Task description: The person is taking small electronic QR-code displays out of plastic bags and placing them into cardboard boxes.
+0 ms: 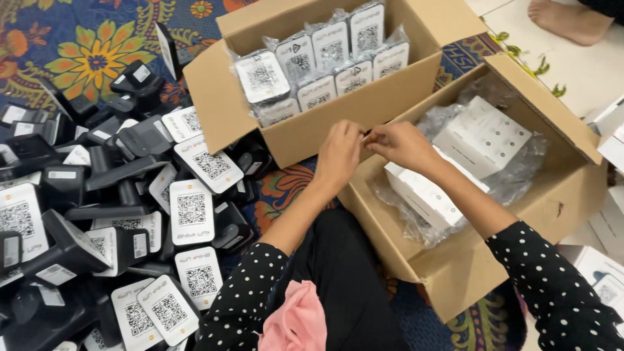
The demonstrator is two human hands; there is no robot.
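Item in hands: something small and thin, pinched between the fingertips of the left hand [339,151] and the right hand [402,143]; too small to tell what; at picture centre, over the gap between the two cartons.
Left hand: curled nearly closed, fingertips pressed on the small item, wrist coming up from 6 o'clock.
Right hand: fingers bent in, tips meeting the left hand's, forearm in from 4 o'clock.
Step in hand: judged as fiddling with a tiny fastener or wrapper edge, both hands working together above the carton rims.
Next move calls for: probably a fine two-handed pull or twist, grip kept tight, since the piece is so small.
Rear carton [312,123]: at 12 o'clock, flaps open, holding upright white units in clear bags [318,62], packed in rows.
Near carton [520,214]: at 3 o'clock, open, lined with a clear plastic liner [526,162]; inside, white boxes [481,135], one lying tilted atop another.
Heap of stands [117,208]: at 9 o'clock, loose black stands with white code cards, piled on the patterned floor mat [97,62].
Bare foot [572,19]: another person's, at 1 o'clock, well apart.
Pink cloth [298,322]: at 6 o'clock, on the lap.
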